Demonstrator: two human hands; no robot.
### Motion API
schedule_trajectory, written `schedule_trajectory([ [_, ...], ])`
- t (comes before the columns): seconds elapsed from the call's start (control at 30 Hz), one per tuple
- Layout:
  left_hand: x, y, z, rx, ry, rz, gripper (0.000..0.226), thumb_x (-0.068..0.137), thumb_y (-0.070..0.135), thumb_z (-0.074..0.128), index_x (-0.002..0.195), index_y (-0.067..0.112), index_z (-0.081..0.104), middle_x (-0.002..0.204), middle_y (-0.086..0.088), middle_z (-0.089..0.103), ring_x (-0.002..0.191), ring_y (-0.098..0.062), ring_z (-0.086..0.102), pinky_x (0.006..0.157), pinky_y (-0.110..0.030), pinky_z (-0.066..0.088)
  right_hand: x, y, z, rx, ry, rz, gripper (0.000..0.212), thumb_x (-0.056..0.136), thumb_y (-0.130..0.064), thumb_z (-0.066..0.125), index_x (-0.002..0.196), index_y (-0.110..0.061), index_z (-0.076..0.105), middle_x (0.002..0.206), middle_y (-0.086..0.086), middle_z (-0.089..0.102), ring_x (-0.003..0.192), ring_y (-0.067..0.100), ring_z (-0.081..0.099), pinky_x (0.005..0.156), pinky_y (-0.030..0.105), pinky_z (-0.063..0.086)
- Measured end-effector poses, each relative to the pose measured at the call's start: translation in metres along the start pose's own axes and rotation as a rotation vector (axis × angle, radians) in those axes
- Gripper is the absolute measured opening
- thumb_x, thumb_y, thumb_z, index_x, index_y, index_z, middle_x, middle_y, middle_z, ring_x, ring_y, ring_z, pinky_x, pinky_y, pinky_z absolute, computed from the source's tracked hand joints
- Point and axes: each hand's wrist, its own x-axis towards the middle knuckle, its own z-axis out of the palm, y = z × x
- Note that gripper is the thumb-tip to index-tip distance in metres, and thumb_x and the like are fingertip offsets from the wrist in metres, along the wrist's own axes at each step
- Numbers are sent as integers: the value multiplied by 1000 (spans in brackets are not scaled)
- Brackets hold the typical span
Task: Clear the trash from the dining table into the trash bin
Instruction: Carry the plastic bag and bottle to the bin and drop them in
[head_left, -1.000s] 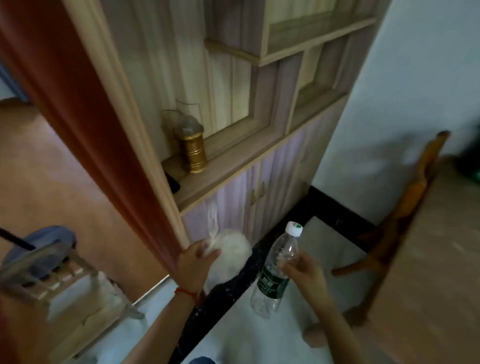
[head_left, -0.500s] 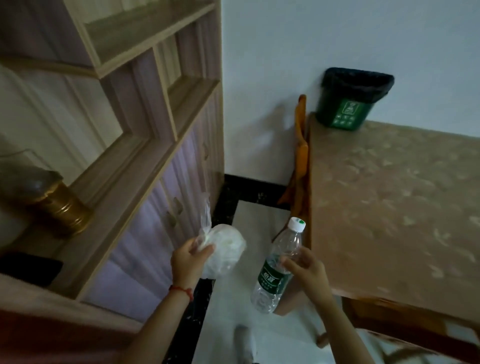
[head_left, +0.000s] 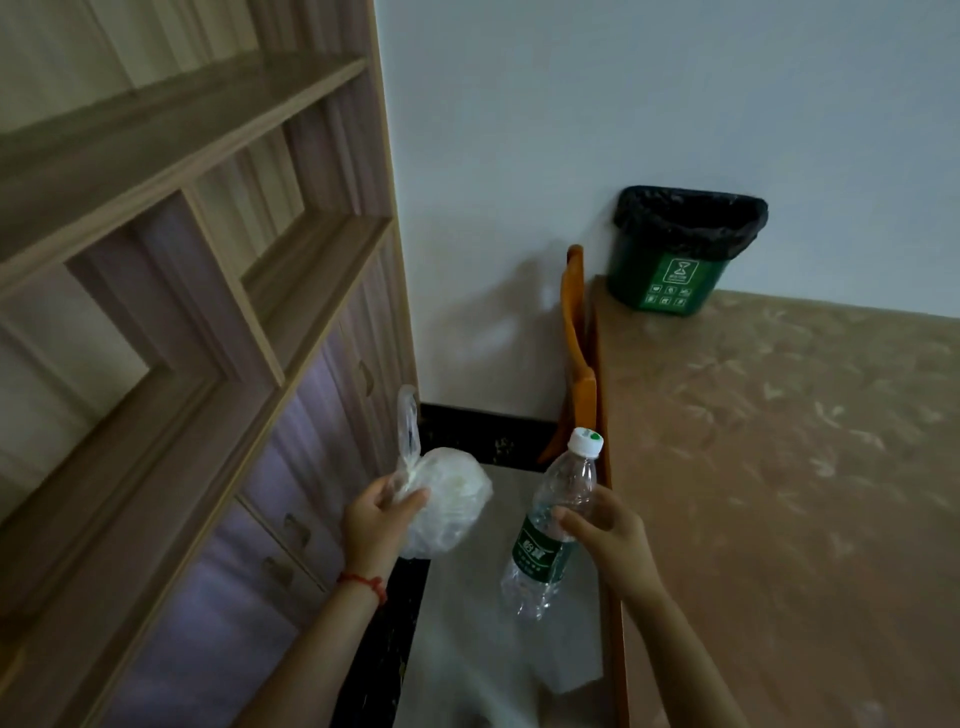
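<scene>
The knotted plastic bag (head_left: 447, 501) looks light and soft, likely to sag and swing, so the best hold is at its gathered neck, which is where the left hand (head_left: 376, 522) pinches it, thumb and fingers closed round the twist below the loose handle loop. The water bottle (head_left: 553, 525) seems nearly empty, so light too, but thin-walled, smooth and easily crushed or dropped; the right hand (head_left: 610, 535) wraps it at the upper body, just above the label, a sound grip. The bag is cloudy white and bulges round with pale contents that cannot be made out. The bottle is clear, with a white cap and a dark green label, tilted cap-up. Both are held in the air over the floor, between the wooden cabinet (head_left: 218, 364) and the dining table (head_left: 779, 467). The green trash bin (head_left: 670, 275), lined in black, stands on the table's far corner by the wall, well apart from both hands.
</scene>
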Motion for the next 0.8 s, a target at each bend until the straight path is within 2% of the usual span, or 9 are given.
schedule_trajectory([
  [0.1,32,15,13,-15,9,28,19,72,7,73,71,22,61,68,4,61,67,-11,56,57,-19,45,36,-13,0,-4,14,10,36,77,-14,71,111,-12,60,96,4,72,83,15,70,58,27,56],
  [0.2,69,29,25,-13,-3,60,23,72,7,74,67,25,60,66,3,60,63,-8,54,51,-10,45,72,-22,5,14,34,25,37,76,-17,72,111,-13,60,96,6,71,88,23,69,60,41,57],
  [0.33,129,41,44,-17,-33,78,17,71,7,75,70,19,62,66,2,60,63,-9,53,52,-15,45,122,-29,15,54,52,51,29,75,-21,73,102,-26,63,94,0,73,87,22,69,65,54,57],
  [0.43,178,52,60,-21,-93,106,21,71,7,74,66,22,61,63,3,58,60,-8,52,49,-12,44,161,-40,28,78,103,11,25,75,-19,73,94,-31,65,91,-5,74,90,18,70,74,42,57],
  [0.5,210,60,71,-22,-113,111,23,70,6,75,62,21,59,61,1,54,58,-10,47,48,-18,42,188,-46,35,92,118,-4,26,75,-17,73,96,-29,65,92,-3,75,91,17,69,78,34,54],
  [0.57,240,66,81,-21,-139,120,23,70,6,75,61,19,58,61,0,52,58,-10,45,48,-20,40,212,-51,40,105,124,-13,28,75,-17,73,100,-26,66,96,1,74,93,19,69,81,37,53],
  [0.6,253,69,86,-25,-155,126,21,70,6,75,64,19,60,61,2,53,57,-8,46,47,-16,41,222,-54,42,105,138,-15,30,75,-18,73,102,-25,65,97,2,74,93,19,69,82,38,53],
  [0.7,287,79,100,-34,-201,133,14,71,5,74,80,9,65,64,5,58,56,1,52,46,-6,41,252,-61,46,104,165,-11,35,72,-25,75,105,-25,63,95,-5,74,91,14,69,75,28,55],
  [0.8,313,86,115,-33,-220,167,13,70,2,74,79,2,64,59,7,56,47,10,51,45,-4,39,279,-70,48,104,161,-5,29,72,-27,75,99,-32,65,95,-8,74,89,11,70,68,20,55],
])
